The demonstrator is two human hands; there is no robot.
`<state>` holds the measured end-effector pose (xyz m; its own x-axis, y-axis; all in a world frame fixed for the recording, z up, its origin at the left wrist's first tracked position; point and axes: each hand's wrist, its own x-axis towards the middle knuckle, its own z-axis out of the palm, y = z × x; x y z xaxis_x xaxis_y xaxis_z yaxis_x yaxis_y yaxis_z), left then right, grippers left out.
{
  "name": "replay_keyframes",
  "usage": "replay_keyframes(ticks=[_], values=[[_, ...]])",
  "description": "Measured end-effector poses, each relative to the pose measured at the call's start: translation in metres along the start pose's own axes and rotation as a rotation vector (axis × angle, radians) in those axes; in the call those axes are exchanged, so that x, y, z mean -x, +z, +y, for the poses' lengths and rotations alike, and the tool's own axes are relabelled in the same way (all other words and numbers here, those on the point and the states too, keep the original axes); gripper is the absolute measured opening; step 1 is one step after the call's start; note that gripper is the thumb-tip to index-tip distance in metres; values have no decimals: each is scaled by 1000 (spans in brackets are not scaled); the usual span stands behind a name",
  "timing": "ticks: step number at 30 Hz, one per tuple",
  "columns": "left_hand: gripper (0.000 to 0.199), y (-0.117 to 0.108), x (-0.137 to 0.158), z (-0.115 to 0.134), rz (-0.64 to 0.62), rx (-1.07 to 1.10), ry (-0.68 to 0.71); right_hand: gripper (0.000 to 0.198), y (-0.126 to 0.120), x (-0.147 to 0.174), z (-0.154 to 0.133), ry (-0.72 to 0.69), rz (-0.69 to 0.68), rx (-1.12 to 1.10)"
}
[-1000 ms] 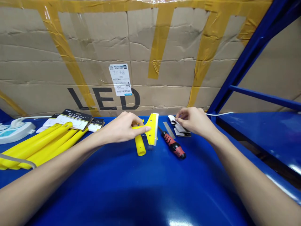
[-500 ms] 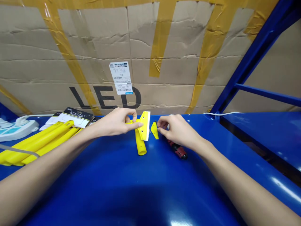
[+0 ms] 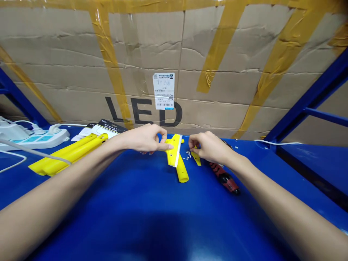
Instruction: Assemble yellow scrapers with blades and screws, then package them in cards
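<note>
My left hand (image 3: 148,139) is closed on a yellow scraper head (image 3: 174,150), thumb on its face. A pale straight blade edge runs down the head's right side. Beneath and behind it, a yellow tubular handle (image 3: 182,172) lies on the blue surface. My right hand (image 3: 208,146) is closed in a pinch above a small yellow plate (image 3: 196,158) with holes; whatever is between the fingertips is hidden. Tiny metal screws (image 3: 188,156) lie just left of the plate. A red and black electric screwdriver (image 3: 225,179) rests beside my right wrist, partly covered by it.
Several yellow tubes (image 3: 67,154) and printed cards (image 3: 104,127) lie at the left. A white power strip (image 3: 46,139) with cables stands farther left. Behind is a large taped carton (image 3: 152,47). Blue frame posts (image 3: 296,105) rise at the right over the blue surface (image 3: 130,203).
The view has swung left, so the scene sits farther right. Relative to the surface, my right hand has moved left over the small plate and screws. My left hand still holds the scraper head.
</note>
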<state>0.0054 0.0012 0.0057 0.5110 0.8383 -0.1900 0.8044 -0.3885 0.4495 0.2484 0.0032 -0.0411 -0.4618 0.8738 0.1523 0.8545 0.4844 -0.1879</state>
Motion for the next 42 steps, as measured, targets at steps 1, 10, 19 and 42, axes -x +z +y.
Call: replay_keyframes(ticks=[1,10,19,42], values=[[44,0,0,-1,-4,1,-2,12,1,-3,1,-1,-12,0],[39,1,0,0,-21,-32,-10,16,9,-17,-2,-41,-65,51],[46,5,-1,3,-73,-3,-7,13,14,-10,-1,-79,-6,66],[43,4,-1,2,-133,45,0,12,24,-5,10,-101,75,-129]])
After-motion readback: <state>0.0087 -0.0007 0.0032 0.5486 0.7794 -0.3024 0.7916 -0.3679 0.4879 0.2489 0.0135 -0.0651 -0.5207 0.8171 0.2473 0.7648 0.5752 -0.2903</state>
